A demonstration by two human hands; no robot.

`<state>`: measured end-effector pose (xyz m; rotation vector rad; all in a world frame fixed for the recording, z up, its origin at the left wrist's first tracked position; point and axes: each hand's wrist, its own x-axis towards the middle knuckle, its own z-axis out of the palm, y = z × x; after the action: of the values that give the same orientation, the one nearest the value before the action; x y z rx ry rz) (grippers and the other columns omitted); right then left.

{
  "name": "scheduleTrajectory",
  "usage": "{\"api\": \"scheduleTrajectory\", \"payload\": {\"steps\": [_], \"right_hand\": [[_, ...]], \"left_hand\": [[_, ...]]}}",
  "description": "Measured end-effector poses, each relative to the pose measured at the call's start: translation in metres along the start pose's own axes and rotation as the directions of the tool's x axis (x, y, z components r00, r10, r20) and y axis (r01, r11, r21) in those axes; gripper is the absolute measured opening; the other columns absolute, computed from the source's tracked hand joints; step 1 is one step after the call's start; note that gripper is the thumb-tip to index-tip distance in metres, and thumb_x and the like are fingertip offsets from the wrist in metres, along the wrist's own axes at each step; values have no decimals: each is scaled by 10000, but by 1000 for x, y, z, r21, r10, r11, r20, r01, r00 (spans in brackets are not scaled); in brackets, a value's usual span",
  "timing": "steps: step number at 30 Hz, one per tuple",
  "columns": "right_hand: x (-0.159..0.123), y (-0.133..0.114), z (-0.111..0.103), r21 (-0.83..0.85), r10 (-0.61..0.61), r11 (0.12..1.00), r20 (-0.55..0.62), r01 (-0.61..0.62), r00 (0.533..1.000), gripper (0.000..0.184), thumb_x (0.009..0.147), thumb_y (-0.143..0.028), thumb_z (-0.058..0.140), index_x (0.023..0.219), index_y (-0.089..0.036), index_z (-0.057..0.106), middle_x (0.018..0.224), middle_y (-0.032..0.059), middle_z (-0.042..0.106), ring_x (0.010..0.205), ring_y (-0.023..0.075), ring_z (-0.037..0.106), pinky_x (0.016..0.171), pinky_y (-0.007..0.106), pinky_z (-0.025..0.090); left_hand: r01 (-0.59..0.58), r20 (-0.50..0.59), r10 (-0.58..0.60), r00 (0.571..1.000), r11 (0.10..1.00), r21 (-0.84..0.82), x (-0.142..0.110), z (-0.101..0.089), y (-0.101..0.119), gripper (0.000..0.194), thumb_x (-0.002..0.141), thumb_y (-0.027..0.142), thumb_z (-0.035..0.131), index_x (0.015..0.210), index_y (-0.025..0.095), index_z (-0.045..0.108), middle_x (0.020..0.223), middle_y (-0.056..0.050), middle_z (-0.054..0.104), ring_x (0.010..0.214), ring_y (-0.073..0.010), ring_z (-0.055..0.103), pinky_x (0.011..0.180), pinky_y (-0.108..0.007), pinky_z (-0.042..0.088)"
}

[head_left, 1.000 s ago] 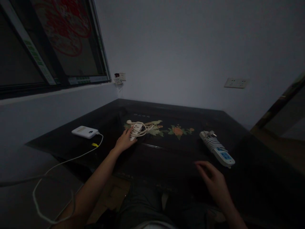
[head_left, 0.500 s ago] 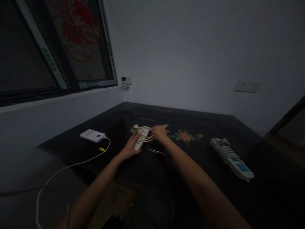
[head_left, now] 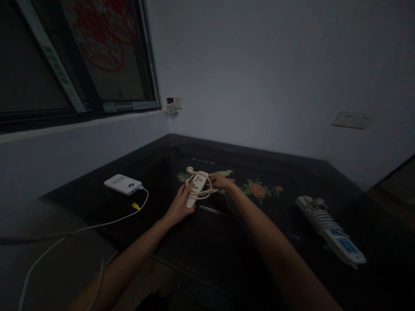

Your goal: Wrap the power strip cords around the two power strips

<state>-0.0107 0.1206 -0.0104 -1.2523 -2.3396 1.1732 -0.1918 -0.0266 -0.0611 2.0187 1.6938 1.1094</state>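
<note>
In the middle of the dark table (head_left: 207,242) is a white power strip (head_left: 199,183) with its cord (head_left: 204,197) looped around it. My left hand (head_left: 180,203) grips the strip's near left side, thumb on top. At the strip's right side, my right hand (head_left: 219,180) has its fingers closed on the cord loop. The cord's plug end (head_left: 189,170) lies past the strip's far left corner. A second power strip (head_left: 345,246), wrapped tightly in its grey-white cord (head_left: 324,218), lies apart on the right.
A white power bank (head_left: 122,184) with a white cable (head_left: 146,201) and a yellow tag (head_left: 136,206) lies on the left. The cable hangs over the table edge. Wall sockets (head_left: 352,120) and a window (head_left: 106,56) are behind.
The cord loops around the strip have shifted and sit looser toward the near end. My right hand has moved slightly, still at the cord; my left keeps its grip. The view has turned slightly.
</note>
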Motion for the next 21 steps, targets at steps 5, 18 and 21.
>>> {"api": "scheduleTrajectory", "payload": {"steps": [5, 18, 21], "right_hand": [[0, 3, 7, -62, 0, 998, -17, -1, 1000, 112, 830, -159, 611, 888, -99, 685, 807, 15, 668, 756, 148, 608, 716, 280, 487], [-83, 22, -8, -27, -111, 994, -330, 108, 938, 283, 887, -200, 469, 1101, -130, 640, 1154, 126, 648, 1080, 209, 580, 952, 345, 429], [-153, 46, -12, -88, -209, 978, -347, 190, 914, 265, 892, -246, 465, 1076, -185, 646, 1091, 92, 651, 1030, 208, 601, 931, 380, 460]], "left_hand": [[43, -20, -41, 999, 995, 92, 2, 1, 1, 848, 670, 219, 681, 1433, 194, 311, 1479, -157, 269, 1380, -316, 285, 1126, -456, 275], [131, 38, -134, 990, 989, 61, 0, -5, 9, 791, 729, 342, 692, 1420, 239, 321, 1466, -141, 276, 1381, -315, 293, 1116, -473, 294], [121, 34, -124, 992, 990, 70, -1, -7, 9, 777, 759, 383, 673, 1430, 279, 295, 1486, -121, 259, 1388, -311, 286, 1115, -486, 299]]}}
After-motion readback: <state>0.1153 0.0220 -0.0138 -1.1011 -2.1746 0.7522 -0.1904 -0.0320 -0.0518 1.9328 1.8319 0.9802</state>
